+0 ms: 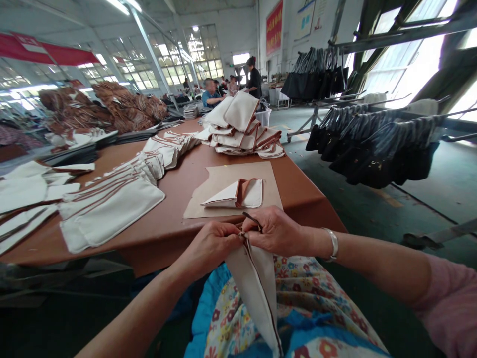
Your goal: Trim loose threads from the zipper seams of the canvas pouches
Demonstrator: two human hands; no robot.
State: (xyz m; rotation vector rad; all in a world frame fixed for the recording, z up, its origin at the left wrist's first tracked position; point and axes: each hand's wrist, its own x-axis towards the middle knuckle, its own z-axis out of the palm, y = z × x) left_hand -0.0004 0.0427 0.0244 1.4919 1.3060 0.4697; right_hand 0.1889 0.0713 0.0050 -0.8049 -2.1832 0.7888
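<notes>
A white sewn piece with brown edging (251, 283) hangs from my hands over my lap, its two sides folded along a dark seam. My left hand (212, 246) pinches its top end, fingers closed. Right beside it, my right hand (278, 231) is closed at the same end, with a thin dark tool (252, 219) sticking out between its fingers. The tool's tip and what it touches are hidden by the fingers. Just beyond my hands, a folded white piece with brown lining (250, 193) lies on a beige sheet (194, 208).
The brown-covered table (179, 191) carries a fanned row of white pieces (112, 206) at left and a stack of them (238, 124) at the back. Brown bundles (122, 102) lie far left. Racks of black bags (372, 149) stand right. Several people are at the back.
</notes>
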